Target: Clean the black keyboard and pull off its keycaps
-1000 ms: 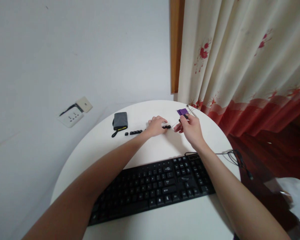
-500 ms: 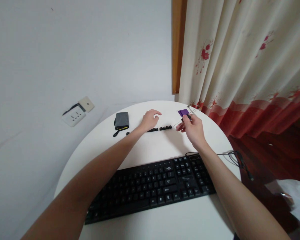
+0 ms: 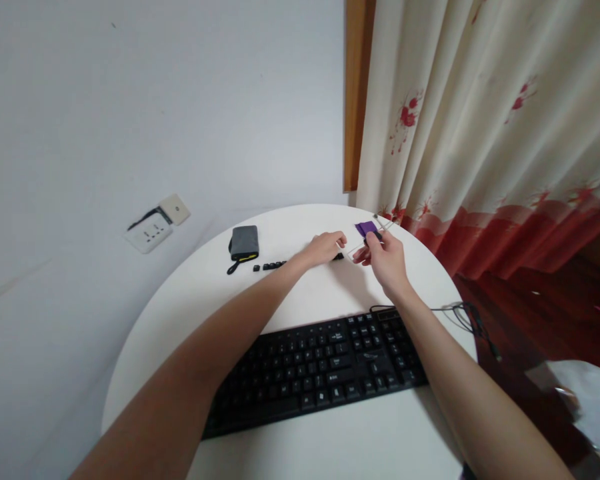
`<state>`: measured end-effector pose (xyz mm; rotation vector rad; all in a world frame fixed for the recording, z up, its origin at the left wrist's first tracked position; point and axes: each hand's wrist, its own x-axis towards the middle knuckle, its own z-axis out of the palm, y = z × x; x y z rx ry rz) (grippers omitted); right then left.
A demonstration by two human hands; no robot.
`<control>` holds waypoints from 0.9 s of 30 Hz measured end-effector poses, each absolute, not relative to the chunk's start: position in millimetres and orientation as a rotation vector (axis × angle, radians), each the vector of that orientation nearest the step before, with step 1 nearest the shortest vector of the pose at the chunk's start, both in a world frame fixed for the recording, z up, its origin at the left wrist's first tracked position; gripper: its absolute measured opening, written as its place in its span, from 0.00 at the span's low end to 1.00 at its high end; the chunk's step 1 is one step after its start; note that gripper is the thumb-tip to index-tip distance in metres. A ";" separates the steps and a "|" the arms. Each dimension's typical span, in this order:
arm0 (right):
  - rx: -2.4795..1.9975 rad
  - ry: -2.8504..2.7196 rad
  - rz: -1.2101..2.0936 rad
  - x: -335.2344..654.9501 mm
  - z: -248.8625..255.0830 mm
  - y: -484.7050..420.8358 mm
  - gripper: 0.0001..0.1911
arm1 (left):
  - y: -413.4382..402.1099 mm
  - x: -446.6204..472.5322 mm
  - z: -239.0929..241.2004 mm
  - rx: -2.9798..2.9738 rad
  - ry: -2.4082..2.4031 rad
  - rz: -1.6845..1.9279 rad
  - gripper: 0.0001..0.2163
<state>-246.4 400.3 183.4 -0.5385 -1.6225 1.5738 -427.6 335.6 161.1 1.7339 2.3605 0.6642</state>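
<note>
Our left hand [image 3: 325,245] has dropped onto the keycap row [image 3: 273,265] on the tabletop [image 3: 290,223]; we can't tell its grip. Right hand [image 3: 386,259] pinches the purple wire puller [image 3: 365,229] just beside.

Loose keycaps [image 3: 273,265]: small, black, lying in a short left-to-right row on the white desk [image 3: 300,227]. The left hand [image 3: 325,247] covered the row's right part, with one cap showing at its fingertips.
Wire tool [image 3: 353,252]: thin pale metal, tilted, pinched in the right hand [image 3: 386,259] above the desk.
Held keycap [image 3: 378,235]: black, between that hand's fingertips.
Purple piece [image 3: 365,228]: flat, just behind those fingers. Whether it was held or lying could not be told.
</note>
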 end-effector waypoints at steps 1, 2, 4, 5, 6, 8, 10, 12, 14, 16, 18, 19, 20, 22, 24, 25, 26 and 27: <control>-0.541 -1.619 1.577 -246.4 183.5 400.5 0.13 | 339.8 -432.4 159.0 1.703 2.341 0.666 0.18; -0.543 -1.617 1.583 -246.4 183.5 400.8 0.13 | 343.6 -436.9 156.9 1.668 2.317 0.671 0.17; -0.549 -1.614 1.595 -246.6 183.4 401.6 0.13 | 349.6 -443.7 152.7 1.611 2.259 0.678 0.16; -0.550 -1.613 1.600 -246.7 183.3 401.9 0.13 | 351.8 -445.7 151.0 1.603 2.232 0.674 0.15; -0.550 -1.613 1.604 -246.8 183.2 402.3 0.13 | 353.4 -446.9 149.5 1.611 2.211 0.666 0.15; -0.550 -1.612 1.605 -247.0 183.0 402.6 0.13 | 354.8 -446.9 147.4 1.666 2.186 0.643 0.12; -0.544 -1.612 1.604 -247.0 182.9 402.7 0.13 | 353.9 -445.1 146.4 1.718 2.179 0.615 0.10; -0.535 -1.616 1.605 -246.9 182.7 402.4 0.13 | 351.2 -442.6 145.8 1.755 2.192 0.572 0.08; -0.536 -1.623 1.607 -246.9 182.3 402.3 0.12 | 347.9 -439.9 145.5 1.794 2.224 0.523 0.08; -0.540 -1.630 1.606 -246.8 181.8 402.3 0.12 | 344.9 -437.3 145.5 1.831 2.254 0.495 0.12; -0.540 -1.634 1.601 -246.9 181.1 402.6 0.12 | 342.8 -434.9 145.9 1.862 2.270 0.487 0.15; -0.538 -1.636 1.597 -246.9 180.7 402.8 0.12 | 342.0 -433.9 146.3 1.875 2.273 0.484 0.16; -0.535 -1.637 1.591 -246.8 180.5 403.0 0.12 | 341.4 -432.9 146.7 1.885 2.274 0.479 0.16; -0.534 -1.638 1.586 -246.8 180.3 403.1 0.13 | 340.6 -431.4 147.7 1.891 2.276 0.469 0.17; -0.535 -1.638 1.591 -246.9 180.6 402.7 0.13 | 340.0 -430.7 148.3 1.887 2.274 0.465 0.18; -0.536 -1.637 1.593 -247.0 180.8 402.4 0.13 | 339.8 -430.6 148.4 1.884 2.273 0.466 0.18; -0.536 -1.637 1.593 -247.2 181.0 402.1 0.13 | 339.6 -430.7 148.3 1.882 2.272 0.469 0.18; -0.536 -1.637 1.595 -247.4 181.1 401.8 0.13 | 339.5 -431.0 148.0 1.880 2.271 0.473 0.19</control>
